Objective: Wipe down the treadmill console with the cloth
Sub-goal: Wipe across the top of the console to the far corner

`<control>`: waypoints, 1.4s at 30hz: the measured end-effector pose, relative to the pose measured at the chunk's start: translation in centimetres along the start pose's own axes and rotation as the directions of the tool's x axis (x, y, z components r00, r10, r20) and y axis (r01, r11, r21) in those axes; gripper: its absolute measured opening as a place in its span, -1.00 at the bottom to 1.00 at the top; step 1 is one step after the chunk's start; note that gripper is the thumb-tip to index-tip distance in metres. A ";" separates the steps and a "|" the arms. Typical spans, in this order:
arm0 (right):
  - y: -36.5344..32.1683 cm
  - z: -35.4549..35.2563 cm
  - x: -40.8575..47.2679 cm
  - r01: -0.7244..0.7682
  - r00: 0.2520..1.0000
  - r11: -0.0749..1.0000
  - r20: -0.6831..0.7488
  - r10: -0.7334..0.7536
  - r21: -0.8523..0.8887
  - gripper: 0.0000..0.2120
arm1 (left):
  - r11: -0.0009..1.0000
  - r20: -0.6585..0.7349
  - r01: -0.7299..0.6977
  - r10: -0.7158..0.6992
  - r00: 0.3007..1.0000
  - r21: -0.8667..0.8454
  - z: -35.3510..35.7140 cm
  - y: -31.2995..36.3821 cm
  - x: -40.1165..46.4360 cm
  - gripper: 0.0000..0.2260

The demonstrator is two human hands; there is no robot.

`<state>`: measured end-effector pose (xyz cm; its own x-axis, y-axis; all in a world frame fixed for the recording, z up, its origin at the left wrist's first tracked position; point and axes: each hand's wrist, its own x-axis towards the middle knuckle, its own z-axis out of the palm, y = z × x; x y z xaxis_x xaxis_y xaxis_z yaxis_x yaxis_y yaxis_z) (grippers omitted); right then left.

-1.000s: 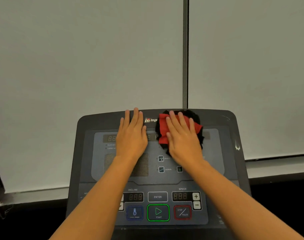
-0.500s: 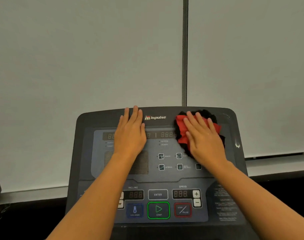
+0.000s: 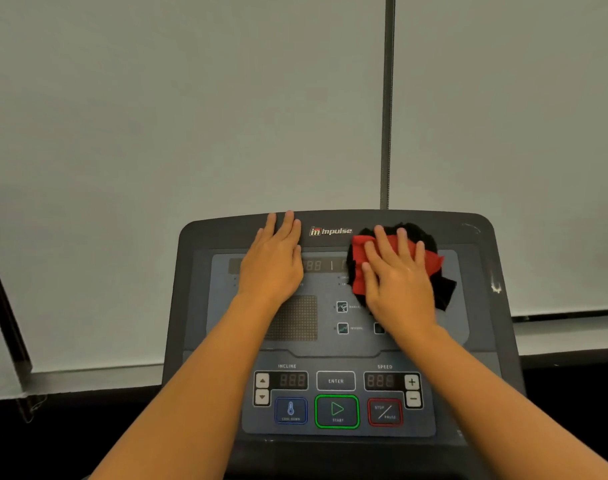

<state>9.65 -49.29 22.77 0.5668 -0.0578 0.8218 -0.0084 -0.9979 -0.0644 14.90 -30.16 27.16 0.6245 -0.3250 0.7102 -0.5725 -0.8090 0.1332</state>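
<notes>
Compared with half a second ago, the right hand [image 3: 398, 278] and the red-and-black cloth [image 3: 430, 263] under it sit a little leftward on the treadmill console [image 3: 482, 341], away from the right edge and closer to the "impulse" logo [image 3: 330, 231]; a second ago they lay over the logo itself. Throughout, the left hand [image 3: 275, 263] has kept its place, flat at the upper left of the display panel.

Nearest the camera, both bare forearms reach up from the bottom corners across the console's lower edge. Between them the button row is uncovered: the blue cool-down key [image 3: 291, 410], the green START button [image 3: 337, 411] and the red STOP/PAUSE button [image 3: 385, 412], with the ENTER key [image 3: 336, 380] and the incline and speed readouts above.

Farther up, the right hand is spread open, palm down, pressing the cloth flat against the upper right of the display; cloth shows past the fingertips and toward the right edge. A strip of bare console remains between the cloth and the right rim, and a wider bare patch lies between the two hands. The left hand is open too, fingers together, its tips at the console's top edge.

Beyond the top edge hang pale roller blinds [image 3: 157, 133], split by a dark vertical post [image 3: 386, 98]
</notes>
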 end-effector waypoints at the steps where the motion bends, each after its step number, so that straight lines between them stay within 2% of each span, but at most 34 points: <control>1: -1.5 0.4 0.2 0.005 1.000 1.000 0.006 -0.005 -0.010 -0.55 | 1.000 0.003 0.001 -0.001 1.000 0.001 0.2 0.0 -0.1 -0.57; 4: -3.5 0.6 0.8 0.130 0.991 0.992 0.030 -0.130 -0.002 -0.55 | 1.000 0.001 -0.005 0.005 1.000 0.002 0.3 -0.1 -0.2 -0.56; 6: -1.3 0.1 0.6 0.190 0.981 0.982 0.030 -0.190 -0.014 -0.58 | 1.000 0.013 -0.020 0.020 1.000 0.000 0.1 -0.5 -0.3 -0.56; 10: 3.7 -1.4 -0.6 0.044 0.999 0.999 0.009 -0.044 -0.015 -0.62 | 1.000 0.017 0.009 -0.009 1.000 -0.016 -0.6 -1.4 -0.7 -0.57; 13: 0.9 -0.6 0.1 -0.001 1.000 1.000 0.010 0.001 -0.006 -0.68 | 0.999 0.001 0.019 -0.019 1.000 -0.041 -0.7 -1.3 -0.9 -0.59; 16: -3.0 0.9 1.2 0.091 0.996 0.996 0.015 -0.091 -0.026 -0.66 | 0.995 -0.050 0.037 -0.042 0.998 -0.093 -0.6 -1.5 -1.0 -0.60; 23: -8.9 2.8 2.2 0.213 0.977 0.975 -0.021 -0.212 0.061 -0.61 | 0.994 -0.124 0.076 -0.086 0.989 -0.085 -0.6 -3.7 -1.8 -0.59; 28: -6.8 2.5 2.2 0.335 0.942 0.941 -0.026 -0.334 0.056 -0.67 | 0.993 -0.163 0.090 -0.102 0.981 -0.080 -0.1 -3.2 -1.8 -0.60; 31: -2.1 1.3 1.2 0.281 0.959 0.960 -0.043 -0.281 0.003 -0.70 | 0.991 -0.161 0.106 -0.119 0.980 -0.087 -0.2 -3.2 -2.0 -0.59; 36: 5.1 -1.3 -0.9 0.087 0.996 0.996 -0.026 -0.088 -0.021 -0.64 | 0.989 -0.154 0.112 -0.127 0.980 -0.100 -0.2 -3.0 -2.0 -0.59; 39: 5.4 -1.6 -1.1 -0.001 1.000 1.000 -0.013 0.001 0.017 -0.71 | 0.987 -0.159 0.122 -0.138 0.978 -0.107 0.0 -3.0 -1.9 -0.58; 42: 3.0 -0.5 -0.3 -0.005 1.000 0.999 -0.025 0.006 0.043 -0.72 | 0.986 -0.153 0.130 -0.146 0.977 -0.108 0.4 -2.9 -1.8 -0.54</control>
<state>9.02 -52.30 22.63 0.5457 -0.0648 0.8355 0.0241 -0.9954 -0.0930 15.59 -27.42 25.20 0.6130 -0.1248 0.7801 -0.5403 -0.7867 0.2987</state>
